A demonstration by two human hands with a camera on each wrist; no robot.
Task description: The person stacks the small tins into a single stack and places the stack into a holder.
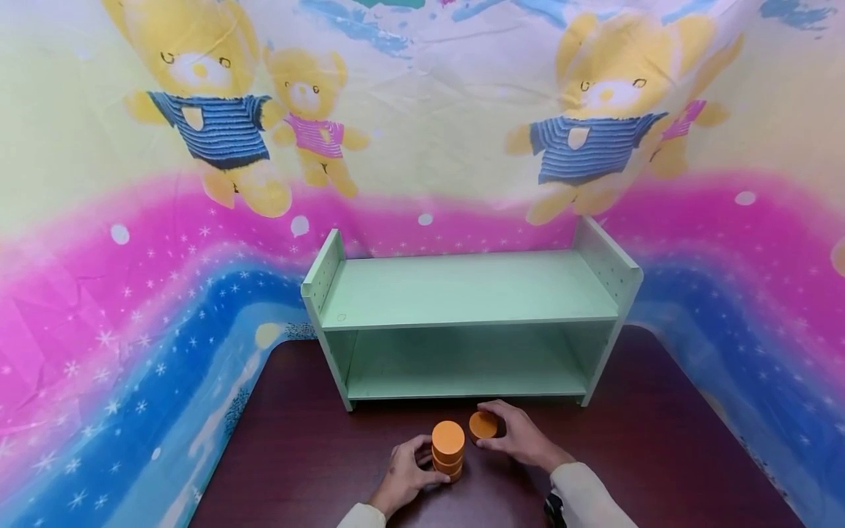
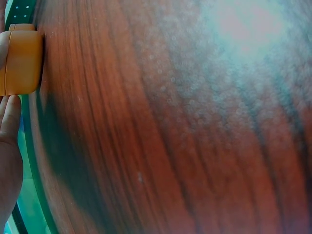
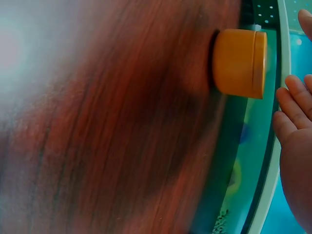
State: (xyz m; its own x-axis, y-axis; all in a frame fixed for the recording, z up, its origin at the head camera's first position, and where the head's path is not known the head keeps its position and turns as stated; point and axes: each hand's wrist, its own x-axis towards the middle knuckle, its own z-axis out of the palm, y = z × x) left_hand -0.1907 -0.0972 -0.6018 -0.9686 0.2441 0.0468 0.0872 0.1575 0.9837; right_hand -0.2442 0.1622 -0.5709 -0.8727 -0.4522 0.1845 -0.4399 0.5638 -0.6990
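In the head view a stack of round orange jars (image 1: 449, 440) stands on the dark table, and my left hand (image 1: 411, 473) holds its left side with fingers and thumb. The left wrist view shows an orange jar (image 2: 23, 63) at its left edge, with part of that hand against it. Right of the stack is another orange jar (image 1: 483, 427), with my right hand (image 1: 518, 438) spread around its far and near sides. In the right wrist view this lidded jar (image 3: 239, 63) stands upright on the wood, the right fingers (image 3: 295, 102) straight and slightly above it.
A pale green two-tier shelf (image 1: 462, 290) stands behind the hands on the dark reddish table (image 1: 290, 447). Its raised side panels flank the upper board. A cloth (image 1: 422, 147) printed with bears hangs behind and along both sides.
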